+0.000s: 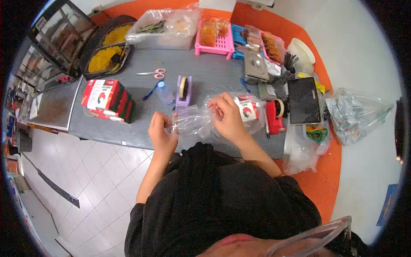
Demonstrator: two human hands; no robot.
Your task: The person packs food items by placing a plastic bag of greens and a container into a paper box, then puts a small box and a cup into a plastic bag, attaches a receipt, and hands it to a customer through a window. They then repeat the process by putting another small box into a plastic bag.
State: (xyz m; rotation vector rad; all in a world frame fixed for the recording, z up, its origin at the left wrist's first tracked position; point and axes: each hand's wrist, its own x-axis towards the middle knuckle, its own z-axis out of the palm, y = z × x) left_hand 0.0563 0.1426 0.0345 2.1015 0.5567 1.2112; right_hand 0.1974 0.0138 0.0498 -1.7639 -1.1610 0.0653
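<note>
A clear plastic bag (195, 122) is pinched at its edges by the left hand (162, 132) and the right hand (227, 116), above the near edge of the grey bench (214, 75). A purple tape dispenser (184, 91) is seen at twelve o'clock of the bag, a red-and-white box (247, 109) at three o'clock.

grey table (107, 124), orange wall (329, 171), white tiled floor (98, 180)

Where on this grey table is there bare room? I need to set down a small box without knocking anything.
Barest: the stretch of grey table between the scissors, the purple tape dispenser and the pink basket. A smaller patch lies at the front edge below the red boxes. The right end, around the black tablet, is crowded.
</note>
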